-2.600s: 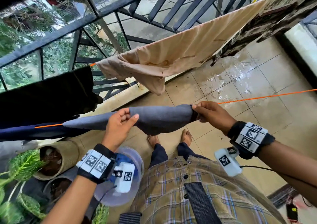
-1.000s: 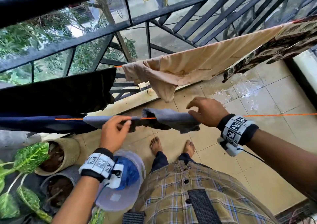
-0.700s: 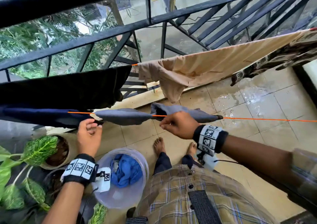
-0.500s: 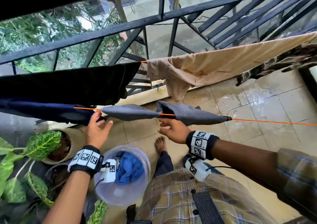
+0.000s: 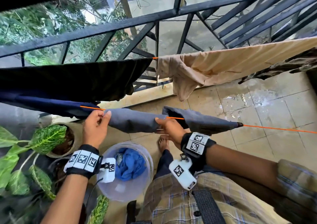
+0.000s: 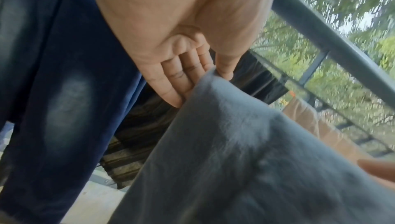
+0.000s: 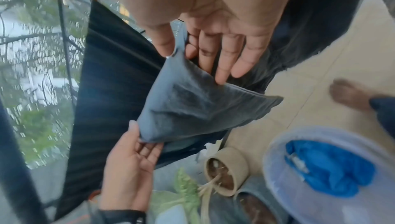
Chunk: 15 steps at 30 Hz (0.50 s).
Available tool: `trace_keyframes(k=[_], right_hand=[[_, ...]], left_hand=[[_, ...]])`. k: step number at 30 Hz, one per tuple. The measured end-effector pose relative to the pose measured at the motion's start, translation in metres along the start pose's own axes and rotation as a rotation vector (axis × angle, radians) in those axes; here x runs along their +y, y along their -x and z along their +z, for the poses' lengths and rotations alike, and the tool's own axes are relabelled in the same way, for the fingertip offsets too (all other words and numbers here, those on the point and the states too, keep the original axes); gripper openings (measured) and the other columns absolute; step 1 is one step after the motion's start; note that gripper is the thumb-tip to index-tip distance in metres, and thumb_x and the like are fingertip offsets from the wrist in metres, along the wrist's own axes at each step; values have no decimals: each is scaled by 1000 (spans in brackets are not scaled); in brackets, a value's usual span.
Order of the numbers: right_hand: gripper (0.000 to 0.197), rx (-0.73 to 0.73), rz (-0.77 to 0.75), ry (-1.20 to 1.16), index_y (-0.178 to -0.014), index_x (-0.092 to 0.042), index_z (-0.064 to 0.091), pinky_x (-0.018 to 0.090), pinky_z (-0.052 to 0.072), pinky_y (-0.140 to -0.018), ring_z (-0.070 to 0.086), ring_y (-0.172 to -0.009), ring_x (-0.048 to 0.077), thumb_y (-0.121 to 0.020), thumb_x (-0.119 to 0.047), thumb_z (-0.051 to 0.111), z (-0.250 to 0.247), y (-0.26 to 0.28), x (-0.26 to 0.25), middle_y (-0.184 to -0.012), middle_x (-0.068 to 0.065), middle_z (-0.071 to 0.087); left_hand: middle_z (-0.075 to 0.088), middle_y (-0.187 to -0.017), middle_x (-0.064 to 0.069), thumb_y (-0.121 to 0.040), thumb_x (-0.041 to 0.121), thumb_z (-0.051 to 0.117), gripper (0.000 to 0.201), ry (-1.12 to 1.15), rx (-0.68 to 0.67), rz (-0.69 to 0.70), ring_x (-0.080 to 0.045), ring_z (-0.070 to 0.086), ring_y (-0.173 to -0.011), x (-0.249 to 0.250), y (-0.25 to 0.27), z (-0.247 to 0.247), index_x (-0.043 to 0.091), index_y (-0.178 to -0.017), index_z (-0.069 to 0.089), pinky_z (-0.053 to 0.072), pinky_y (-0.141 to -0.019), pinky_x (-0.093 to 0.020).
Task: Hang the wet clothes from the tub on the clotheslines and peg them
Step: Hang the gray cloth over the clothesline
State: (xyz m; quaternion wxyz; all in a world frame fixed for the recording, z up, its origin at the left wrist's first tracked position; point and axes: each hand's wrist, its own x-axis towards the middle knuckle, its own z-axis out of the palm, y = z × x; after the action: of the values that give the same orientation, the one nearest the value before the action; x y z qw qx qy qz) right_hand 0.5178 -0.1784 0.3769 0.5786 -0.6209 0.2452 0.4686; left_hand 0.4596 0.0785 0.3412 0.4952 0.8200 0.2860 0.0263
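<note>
A grey garment [image 5: 133, 122] hangs folded over the near orange clothesline [image 5: 274, 129], and its right part [image 5: 205, 122] droops past a bare bit of line. My left hand [image 5: 105, 114] pinches the garment's left end between thumb and fingers [image 6: 192, 69]. At the garment's middle, my right hand [image 5: 158, 120] grips it at the line. In the right wrist view the right thumb and forefinger pinch a grey fold [image 7: 192, 102] while the other fingers [image 7: 226, 62] lie straight. Below, a clear tub [image 5: 130, 192] holds a blue cloth [image 5: 130, 165]. No pegs are visible.
Navy jeans [image 5: 42, 102] hang left of the grey garment on the same line. The far line carries a black cloth [image 5: 68, 79], a beige cloth [image 5: 223, 66] and a patterned one [image 5: 291, 66]. A black railing [image 5: 120, 24] stands behind. Potted plants [image 5: 60, 141] are at lower left and wet tiles [image 5: 257, 100] at right.
My right hand slid left from the grey garment's right end to its middle. My left hand shifted left to the garment's end, and the garment now lies spread along the line.
</note>
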Motion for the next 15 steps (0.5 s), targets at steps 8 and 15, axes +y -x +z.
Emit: trace_keyframes(k=[8, 15], right_hand=[[4, -6, -93, -87, -95, -18, 60, 18, 43, -52, 61, -57, 8, -93, -15, 63, -11, 11, -47, -68, -4, 62], [23, 57, -107, 147, -112, -18, 54, 20, 46, -51, 63, -63, 13, -92, -21, 65, -1, -10, -64, -88, 4, 63]], left_hand=[[69, -76, -1, -83, 26, 76, 27, -118, 56, -126, -25, 66, -76, 32, -38, -28, 29, -103, 59, 54, -78, -39], [62, -119, -13, -87, 33, 67, 30, -704, -41, -61, -41, 61, -105, 51, -46, 1, 20, -115, 68, 50, -91, -48]])
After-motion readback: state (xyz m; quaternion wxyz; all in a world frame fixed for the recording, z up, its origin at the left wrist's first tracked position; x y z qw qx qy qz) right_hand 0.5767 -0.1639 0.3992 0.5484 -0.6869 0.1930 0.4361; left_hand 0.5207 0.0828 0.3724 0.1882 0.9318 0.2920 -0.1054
